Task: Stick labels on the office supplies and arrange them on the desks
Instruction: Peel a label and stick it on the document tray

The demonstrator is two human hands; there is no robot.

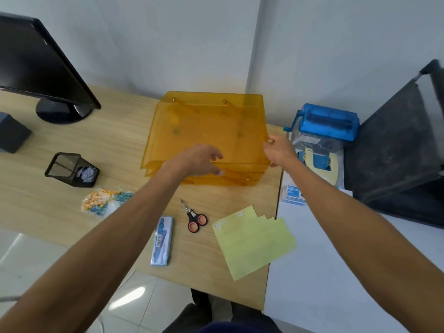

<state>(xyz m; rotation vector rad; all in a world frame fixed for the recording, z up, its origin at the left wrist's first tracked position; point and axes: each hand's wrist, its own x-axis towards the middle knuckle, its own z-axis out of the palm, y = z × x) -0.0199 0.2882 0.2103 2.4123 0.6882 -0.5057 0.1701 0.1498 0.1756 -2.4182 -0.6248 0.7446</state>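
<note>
An orange see-through stacked paper tray (206,126) stands at the back of the wooden desk (115,131). My left hand (199,159) rests on the tray's front edge, its fingers curled over the top tier. My right hand (278,150) grips the tray's front right corner. Nearer to me lie yellow-green label sheets (254,243), small scissors (195,218) with black and red handles, and a blue compass set (162,240) in a clear case.
A black mesh pen holder (72,169) and a bag of coloured pins (105,201) sit at the left. A monitor (40,68) stands far left. On the white desk to the right are a blue hand shredder (326,126), a hole punch (319,162) and a clip box (293,194).
</note>
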